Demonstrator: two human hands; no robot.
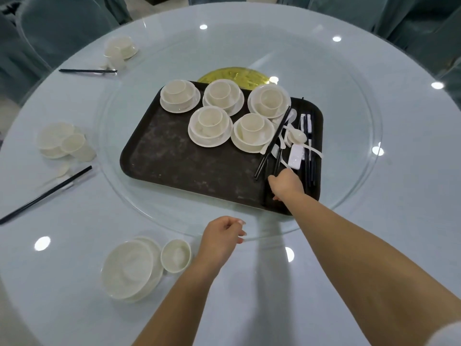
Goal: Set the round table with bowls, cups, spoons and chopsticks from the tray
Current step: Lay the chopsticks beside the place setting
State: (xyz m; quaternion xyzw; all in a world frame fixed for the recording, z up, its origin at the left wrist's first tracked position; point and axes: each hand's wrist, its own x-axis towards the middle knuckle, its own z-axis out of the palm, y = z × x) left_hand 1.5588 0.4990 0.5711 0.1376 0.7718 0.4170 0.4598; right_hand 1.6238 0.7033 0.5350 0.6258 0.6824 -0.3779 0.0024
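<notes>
A dark tray [189, 168] lies on the glass turntable and carries several white bowl-and-cup sets [209, 126]. Black chopsticks [308, 146] and white spoons [295, 137] are heaped at its right end. My right hand [285, 184] reaches over the tray's near right part and grips the near ends of a pair of chopsticks [277, 161]. My left hand [223, 237] hovers above the table at the turntable's near rim, fingers loosely curled, holding nothing. A white bowl on a plate [129, 269] with a cup [175, 255] beside it stands just left of that hand.
Two more place settings stand on the left: bowl, cup, spoon and chopsticks [46, 194] at mid left, another set [119, 49] with chopsticks [87, 70] farther back. A gold disc [233, 76] shows behind the tray. Teal chairs [62, 28] ring the table.
</notes>
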